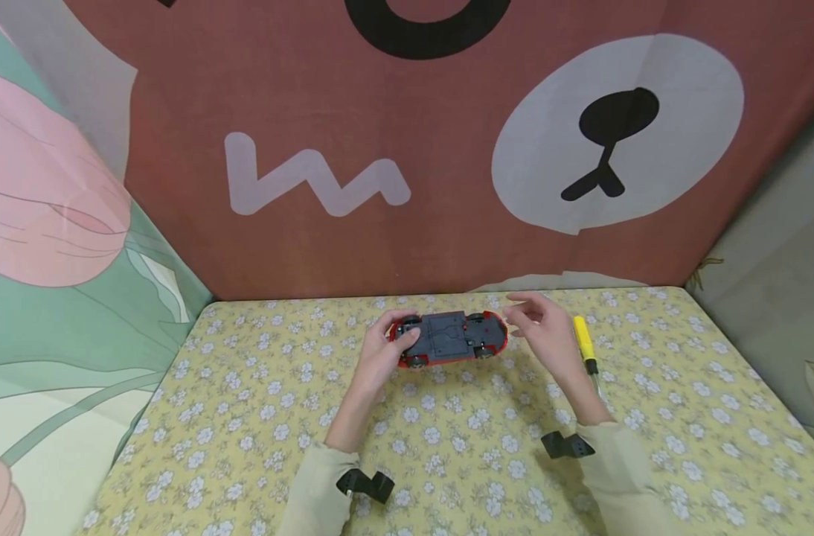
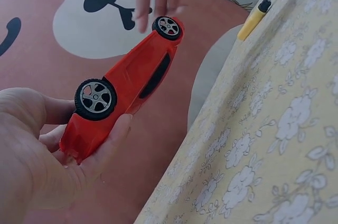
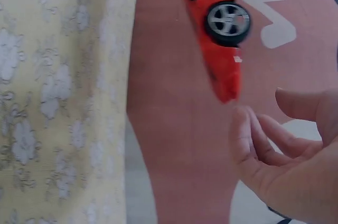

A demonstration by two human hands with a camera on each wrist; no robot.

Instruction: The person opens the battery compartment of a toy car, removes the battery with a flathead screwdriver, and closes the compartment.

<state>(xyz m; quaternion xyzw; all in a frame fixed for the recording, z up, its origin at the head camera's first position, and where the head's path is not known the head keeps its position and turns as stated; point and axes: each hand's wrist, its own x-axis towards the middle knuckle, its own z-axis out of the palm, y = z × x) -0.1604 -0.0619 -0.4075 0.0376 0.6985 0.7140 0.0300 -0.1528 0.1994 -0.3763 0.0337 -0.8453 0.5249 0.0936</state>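
A red toy car (image 1: 447, 336) is held upside down above the table, its dark grey underside facing up in the head view. My left hand (image 1: 384, 344) grips one end, with the thumb on the underside and the fingers beneath. In the left wrist view the car (image 2: 129, 84) shows its red side and black wheels with silver rims. Just off the car's other end is my right hand (image 1: 544, 327), fingers loosely bent and nothing in them. A small gap parts its fingertips from the car (image 3: 222, 49) in the right wrist view.
A screwdriver (image 1: 584, 342) with a yellow and black handle lies on the table right of my right hand. The table wears a yellow floral cloth (image 1: 447, 454). Behind it hangs a reddish-brown cloth (image 1: 313, 253) with a cartoon face.
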